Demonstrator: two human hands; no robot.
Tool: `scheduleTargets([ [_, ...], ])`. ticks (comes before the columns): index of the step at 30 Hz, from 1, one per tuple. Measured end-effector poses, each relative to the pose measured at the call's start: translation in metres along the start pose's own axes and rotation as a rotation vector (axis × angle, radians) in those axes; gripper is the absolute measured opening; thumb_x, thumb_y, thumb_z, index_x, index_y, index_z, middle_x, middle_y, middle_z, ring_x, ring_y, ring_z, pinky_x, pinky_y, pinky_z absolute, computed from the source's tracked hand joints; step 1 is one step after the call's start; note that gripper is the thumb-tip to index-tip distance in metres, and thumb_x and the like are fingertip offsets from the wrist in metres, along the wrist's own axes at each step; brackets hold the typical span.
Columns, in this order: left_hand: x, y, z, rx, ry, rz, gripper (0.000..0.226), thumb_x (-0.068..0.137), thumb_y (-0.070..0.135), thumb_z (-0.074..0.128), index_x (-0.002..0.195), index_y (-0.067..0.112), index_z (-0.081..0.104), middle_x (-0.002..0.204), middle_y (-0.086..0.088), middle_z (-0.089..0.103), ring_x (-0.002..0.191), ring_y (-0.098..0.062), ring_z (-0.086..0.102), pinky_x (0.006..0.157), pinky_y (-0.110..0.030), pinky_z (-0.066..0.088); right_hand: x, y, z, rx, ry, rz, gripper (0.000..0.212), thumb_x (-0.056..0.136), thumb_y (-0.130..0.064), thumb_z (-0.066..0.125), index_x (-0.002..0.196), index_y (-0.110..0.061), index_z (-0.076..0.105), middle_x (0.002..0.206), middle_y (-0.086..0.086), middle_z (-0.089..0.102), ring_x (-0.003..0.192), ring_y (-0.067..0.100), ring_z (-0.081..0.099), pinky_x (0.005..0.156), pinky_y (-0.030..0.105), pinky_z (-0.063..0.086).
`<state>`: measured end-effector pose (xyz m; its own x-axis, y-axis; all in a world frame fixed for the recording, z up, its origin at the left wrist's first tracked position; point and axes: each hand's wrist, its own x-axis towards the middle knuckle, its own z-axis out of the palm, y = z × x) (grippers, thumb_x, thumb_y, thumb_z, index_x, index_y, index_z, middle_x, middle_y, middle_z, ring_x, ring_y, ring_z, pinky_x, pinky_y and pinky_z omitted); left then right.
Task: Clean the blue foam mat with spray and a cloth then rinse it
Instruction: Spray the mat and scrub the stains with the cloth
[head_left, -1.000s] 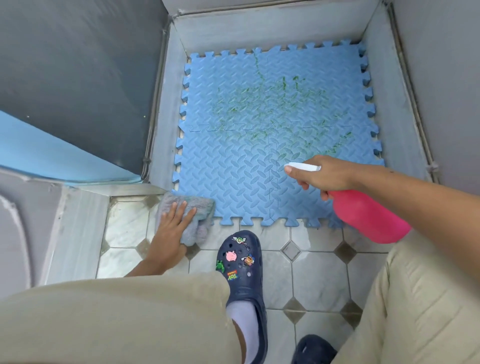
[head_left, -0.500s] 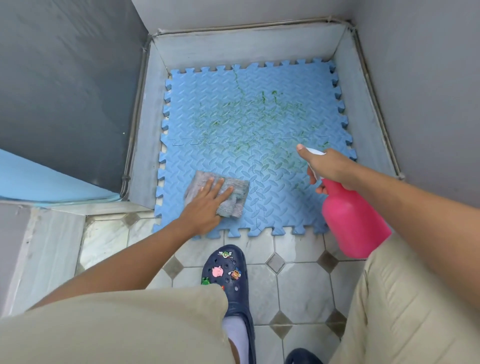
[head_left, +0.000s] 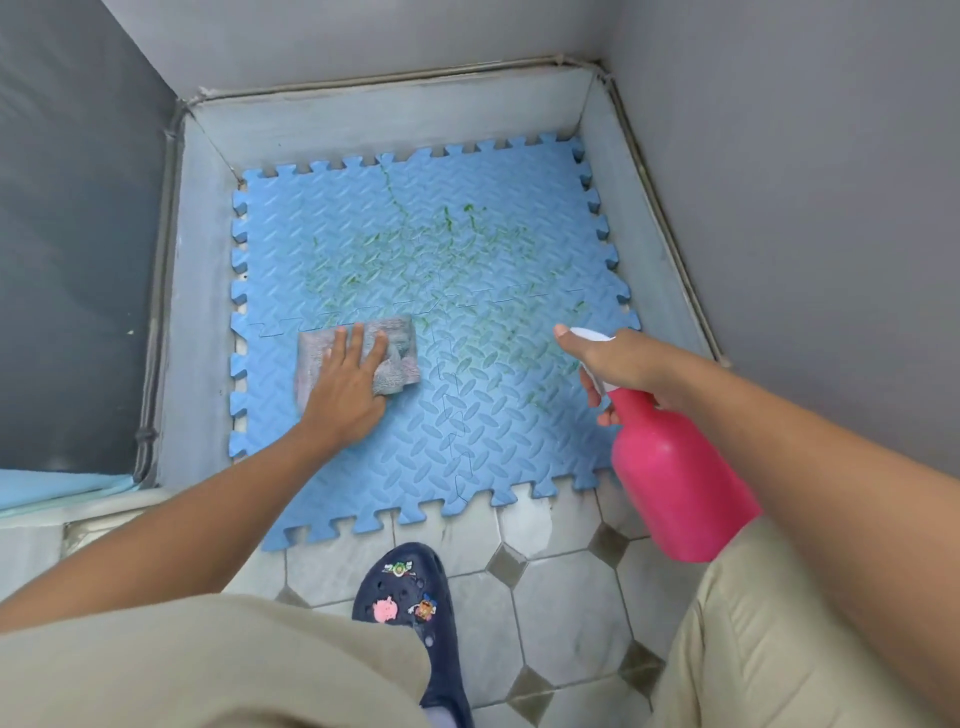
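Observation:
The blue foam mat (head_left: 467, 426) lies flat in a corner, with green smears across its middle and far half. A grey cloth (head_left: 400, 343) rests on the mat's left-centre. My left hand (head_left: 345, 384) presses flat on the cloth, fingers spread and pointing away from me. My right hand (head_left: 618, 364) grips the neck of a pink spray bottle (head_left: 675, 478) with a white nozzle, held above the mat's right edge. The nozzle points left over the mat.
Grey walls enclose the mat on three sides, with a low grey ledge (head_left: 395, 119) along them. Tiled floor (head_left: 561, 597) lies in front. My dark clog (head_left: 415, 613) stands just before the mat's near edge, between my knees.
My left hand slid the cloth from the mat's near left corner up onto its left-centre. My right hand with the bottle stayed over the right edge, while the view shifted.

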<state>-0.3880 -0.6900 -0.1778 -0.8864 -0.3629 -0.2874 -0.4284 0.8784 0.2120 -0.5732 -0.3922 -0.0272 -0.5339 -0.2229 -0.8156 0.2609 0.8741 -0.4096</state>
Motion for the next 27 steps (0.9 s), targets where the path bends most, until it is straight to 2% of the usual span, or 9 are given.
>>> scheduleTargets([
  [3,0.008,0.038,0.007,-0.042,-0.017,0.096,0.082,0.088,0.028,0.049,0.158,0.022,0.009,0.165,-0.011,-0.008,0.151,-0.030,-0.013,0.122,-0.052,0.002,-0.003,0.005,-0.001,-0.113,0.038,0.032,0.071,0.087,-0.079,0.053,0.097,-0.009,0.060,0.087,0.008,0.069,0.052,0.023,0.067,0.042,0.020,0.049],
  [7,0.015,0.106,0.013,0.015,-0.113,0.305,0.085,0.081,0.046,0.034,0.158,0.025,0.005,0.164,-0.009,-0.014,0.150,-0.028,-0.018,0.122,-0.052,0.003,0.004,0.008,-0.013,0.034,0.107,0.037,0.069,0.087,-0.077,0.056,0.092,-0.008,0.061,0.076,0.011,0.066,0.051,0.024,0.064,0.055,0.028,0.055],
  [12,0.004,0.172,0.054,0.179,-0.136,0.804,0.091,0.086,0.075,0.033,0.158,0.023,0.014,0.165,-0.014,0.000,0.152,-0.031,-0.005,0.122,-0.051,0.003,0.004,0.014,-0.029,0.186,0.223,0.008,0.074,0.086,-0.075,0.059,0.108,-0.005,0.063,0.101,0.018,0.073,0.057,0.029,0.069,0.056,0.031,0.056],
  [14,0.007,0.181,0.060,0.270,-0.118,0.917,0.090,0.086,0.075,0.034,0.158,0.025,0.015,0.165,-0.015,0.006,0.152,-0.032,0.003,0.120,-0.049,0.006,0.005,0.016,-0.033,0.226,0.241,0.014,0.075,0.086,-0.075,0.060,0.113,-0.004,0.063,0.102,0.019,0.074,0.056,0.029,0.069,0.056,0.032,0.056],
  [17,0.037,0.172,0.046,0.229,-0.063,0.850,0.078,0.088,0.057,0.039,0.157,0.028,0.019,0.164,-0.013,0.014,0.151,-0.033,0.010,0.121,-0.049,0.010,0.005,0.013,-0.033,0.239,0.220,0.028,0.079,0.086,-0.076,0.059,0.119,-0.005,0.062,0.101,0.017,0.073,0.055,0.028,0.069,0.057,0.033,0.057],
  [19,0.066,0.163,0.031,0.176,-0.066,0.650,0.077,0.088,0.052,0.033,0.158,0.026,0.012,0.164,-0.015,0.009,0.152,-0.033,0.003,0.123,-0.050,0.007,0.002,0.012,-0.033,0.227,0.205,0.043,0.078,0.086,-0.076,0.058,0.120,-0.006,0.060,0.107,0.018,0.072,0.059,0.029,0.069,0.061,0.035,0.058],
  [22,0.105,0.161,0.009,0.088,-0.052,0.336,0.077,0.096,0.050,0.042,0.158,0.025,0.007,0.165,-0.013,-0.004,0.152,-0.031,-0.008,0.123,-0.049,0.003,0.004,0.013,-0.038,0.237,0.212,0.062,0.075,0.087,-0.075,0.058,0.115,-0.006,0.061,0.104,0.016,0.071,0.061,0.030,0.069,0.067,0.040,0.061],
  [25,0.116,0.178,0.004,0.084,-0.066,0.354,0.081,0.095,0.054,0.043,0.158,0.020,0.003,0.164,-0.013,-0.009,0.152,-0.029,-0.011,0.122,-0.045,-0.001,0.009,0.015,-0.044,0.306,0.253,0.044,0.072,0.087,-0.073,0.060,0.107,-0.004,0.064,0.090,0.012,0.067,0.054,0.028,0.065,0.061,0.038,0.059],
  [27,0.109,0.197,0.012,0.124,-0.077,0.511,0.084,0.093,0.050,0.047,0.158,0.020,0.004,0.165,-0.014,-0.006,0.152,-0.028,-0.009,0.123,-0.044,-0.002,0.013,0.015,-0.047,0.335,0.284,0.036,0.072,0.088,-0.071,0.060,0.110,-0.004,0.065,0.087,0.011,0.065,0.054,0.028,0.064,0.061,0.039,0.058],
])
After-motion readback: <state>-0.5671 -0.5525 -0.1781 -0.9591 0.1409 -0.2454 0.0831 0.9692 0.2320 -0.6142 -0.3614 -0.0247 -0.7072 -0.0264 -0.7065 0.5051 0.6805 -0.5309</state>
